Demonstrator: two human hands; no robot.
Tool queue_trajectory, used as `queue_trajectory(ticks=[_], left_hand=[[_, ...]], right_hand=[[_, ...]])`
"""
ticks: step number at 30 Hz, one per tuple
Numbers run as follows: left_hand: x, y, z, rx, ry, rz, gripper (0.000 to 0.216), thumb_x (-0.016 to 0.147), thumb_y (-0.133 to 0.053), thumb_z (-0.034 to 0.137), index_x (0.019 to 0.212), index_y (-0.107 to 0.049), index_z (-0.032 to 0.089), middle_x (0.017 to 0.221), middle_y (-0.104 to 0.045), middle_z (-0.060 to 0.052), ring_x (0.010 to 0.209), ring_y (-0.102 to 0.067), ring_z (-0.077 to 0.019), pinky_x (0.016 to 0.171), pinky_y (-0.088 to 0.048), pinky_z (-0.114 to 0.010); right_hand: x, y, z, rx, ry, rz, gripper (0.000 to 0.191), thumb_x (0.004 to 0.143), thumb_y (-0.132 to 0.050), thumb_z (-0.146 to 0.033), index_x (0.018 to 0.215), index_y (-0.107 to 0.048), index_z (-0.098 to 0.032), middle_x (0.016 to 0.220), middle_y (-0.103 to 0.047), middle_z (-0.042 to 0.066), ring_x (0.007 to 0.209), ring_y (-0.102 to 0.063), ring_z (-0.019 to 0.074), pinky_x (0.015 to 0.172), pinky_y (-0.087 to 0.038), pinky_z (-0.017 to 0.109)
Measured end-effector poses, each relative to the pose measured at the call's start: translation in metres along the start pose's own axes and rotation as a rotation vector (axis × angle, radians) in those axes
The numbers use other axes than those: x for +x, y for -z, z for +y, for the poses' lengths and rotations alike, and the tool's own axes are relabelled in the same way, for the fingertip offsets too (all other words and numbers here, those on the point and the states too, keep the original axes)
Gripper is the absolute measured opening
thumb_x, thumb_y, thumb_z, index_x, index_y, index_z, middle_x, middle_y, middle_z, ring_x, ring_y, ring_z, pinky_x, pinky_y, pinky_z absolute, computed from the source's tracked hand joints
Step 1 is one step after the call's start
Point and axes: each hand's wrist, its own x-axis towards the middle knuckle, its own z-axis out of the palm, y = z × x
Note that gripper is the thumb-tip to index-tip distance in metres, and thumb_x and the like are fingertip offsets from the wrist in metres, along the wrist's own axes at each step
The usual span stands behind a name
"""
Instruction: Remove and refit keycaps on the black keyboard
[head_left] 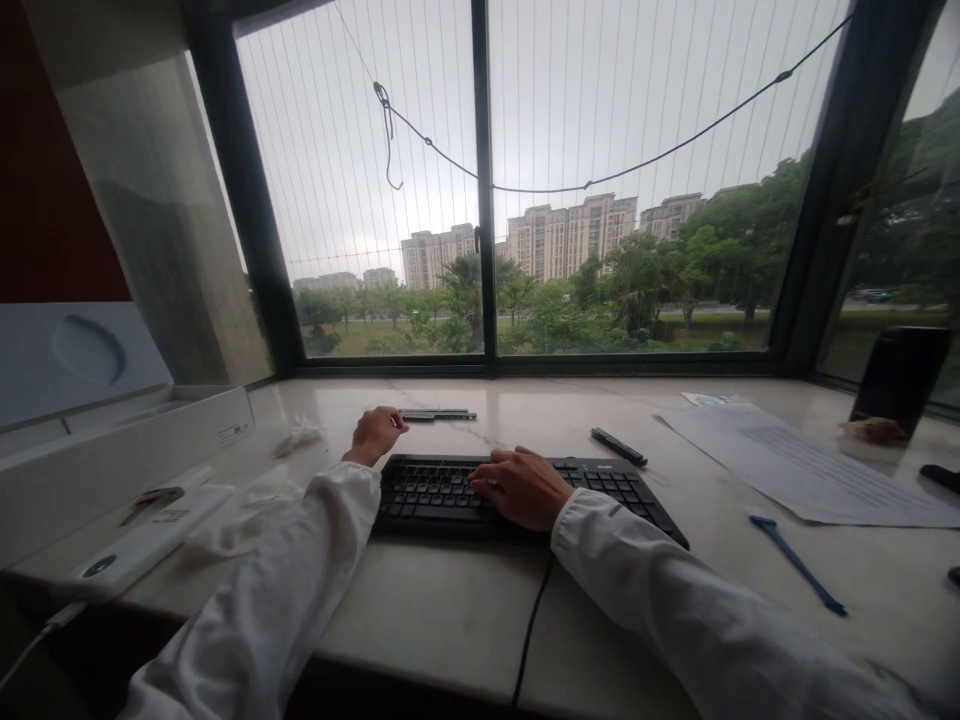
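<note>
A black keyboard (427, 490) lies on the pale marble surface in front of me. My left hand (377, 435) is beyond its left corner, fingers curled closed at the near end of a thin, dark grey bar (442, 414). The bar lies roughly parallel to the keyboard's back edge; its exact kind is unclear. Over the middle of the keyboard rests my right hand (525, 488), palm down, its fingers loosely bent and apart over the keys. I make out nothing in it, though its underside is hidden. The keyboard's cable (534, 625) runs toward me over the front edge.
Right of the keyboard are a short black tool (619, 447), printed paper (795, 470), a blue plastic stick (799, 565) and an upright dark phone-like object (900, 385). At left stand a white box (202, 425), a white power strip (142, 540) and crumpled clear plastic (247, 510).
</note>
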Motion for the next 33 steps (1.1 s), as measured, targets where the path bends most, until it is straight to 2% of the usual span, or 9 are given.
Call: queue_trajectory(ticks=[5, 8, 11, 14, 17, 21, 25, 28, 33], left_hand=[[-0.002, -0.004, -0.003, 0.116, -0.061, 0.042, 0.018, 0.073, -0.064, 0.040, 0.082, -0.066, 0.024, 0.079, -0.066, -0.001, 0.074, -0.059, -0.0177, 0.065, -0.041, -0.025], [-0.003, -0.006, -0.005, 0.143, -0.114, 0.070, 0.021, 0.077, -0.058, 0.039, 0.093, -0.063, 0.026, 0.080, -0.065, 0.000, 0.075, -0.060, -0.0176, 0.064, -0.041, -0.025], [-0.004, -0.008, -0.008, 0.163, -0.192, 0.035, 0.026, 0.079, -0.055, 0.042, 0.101, -0.062, 0.029, 0.086, -0.066, 0.000, 0.079, -0.060, -0.0178, 0.067, -0.043, -0.026], [0.000, -0.010, -0.008, 0.178, -0.272, -0.016, 0.029, 0.079, -0.054, 0.044, 0.104, -0.063, 0.031, 0.094, -0.067, 0.001, 0.086, -0.060, -0.0183, 0.075, -0.044, -0.027], [0.009, -0.010, -0.001, 0.201, -0.278, -0.023, 0.031, 0.080, -0.052, 0.048, 0.104, -0.064, 0.032, 0.096, -0.068, 0.001, 0.087, -0.061, -0.0187, 0.079, -0.043, -0.028], [0.028, -0.010, 0.020, 0.264, -0.262, -0.078, 0.032, 0.078, -0.053, 0.050, 0.102, -0.065, 0.033, 0.093, -0.069, 0.002, 0.087, -0.061, -0.0192, 0.076, -0.043, -0.028], [0.047, -0.018, 0.037, 0.388, -0.356, -0.153, 0.030, 0.077, -0.055, 0.045, 0.103, -0.064, 0.033, 0.096, -0.068, 0.002, 0.087, -0.061, -0.0184, 0.073, -0.042, -0.026], [0.054, -0.027, 0.041, 0.495, -0.431, -0.152, 0.027, 0.077, -0.055, 0.039, 0.100, -0.065, 0.030, 0.100, -0.066, -0.001, 0.088, -0.061, -0.0193, 0.074, -0.042, -0.028], [0.054, -0.036, 0.041, 0.541, -0.468, -0.139, 0.024, 0.079, -0.051, 0.036, 0.090, -0.069, 0.025, 0.099, -0.065, -0.006, 0.087, -0.061, -0.0222, 0.074, -0.041, -0.030]], right_hand=[[0.000, 0.001, 0.000, -0.020, 0.019, -0.020, 0.040, 0.094, -0.033, -0.045, 0.106, -0.067, -0.028, 0.096, -0.065, 0.005, 0.083, -0.060, 0.0146, 0.080, -0.035, 0.029], [0.000, 0.002, 0.002, -0.061, 0.008, 0.036, 0.042, 0.095, -0.031, -0.042, 0.098, -0.068, -0.023, 0.092, -0.067, 0.006, 0.080, -0.061, 0.0147, 0.078, -0.035, 0.030], [0.001, 0.002, 0.007, -0.113, -0.036, 0.132, 0.041, 0.095, -0.029, -0.037, 0.091, -0.066, -0.019, 0.086, -0.068, 0.006, 0.076, -0.062, 0.0148, 0.076, -0.036, 0.030], [0.002, 0.002, 0.012, -0.156, -0.074, 0.162, 0.041, 0.095, -0.029, -0.035, 0.086, -0.066, -0.018, 0.082, -0.070, 0.007, 0.073, -0.063, 0.0155, 0.076, -0.036, 0.031], [0.004, 0.002, 0.014, -0.176, -0.081, 0.185, 0.041, 0.094, -0.030, -0.032, 0.082, -0.066, -0.017, 0.077, -0.070, 0.008, 0.070, -0.064, 0.0166, 0.076, -0.036, 0.032], [0.005, 0.002, 0.017, -0.183, -0.076, 0.233, 0.038, 0.092, -0.034, -0.029, 0.078, -0.067, -0.018, 0.073, -0.070, 0.008, 0.066, -0.064, 0.0178, 0.073, -0.038, 0.032], [0.006, 0.000, 0.023, -0.180, -0.107, 0.201, 0.035, 0.089, -0.038, -0.028, 0.078, -0.069, -0.016, 0.074, -0.070, 0.010, 0.067, -0.064, 0.0186, 0.072, -0.039, 0.032], [0.006, -0.002, 0.025, -0.171, -0.111, 0.190, 0.033, 0.087, -0.040, -0.028, 0.080, -0.070, -0.015, 0.074, -0.070, 0.011, 0.069, -0.064, 0.0190, 0.071, -0.039, 0.032], [0.007, -0.003, 0.026, -0.166, -0.082, 0.203, 0.031, 0.085, -0.042, -0.027, 0.079, -0.070, -0.016, 0.075, -0.070, 0.010, 0.069, -0.064, 0.0188, 0.072, -0.040, 0.032]])
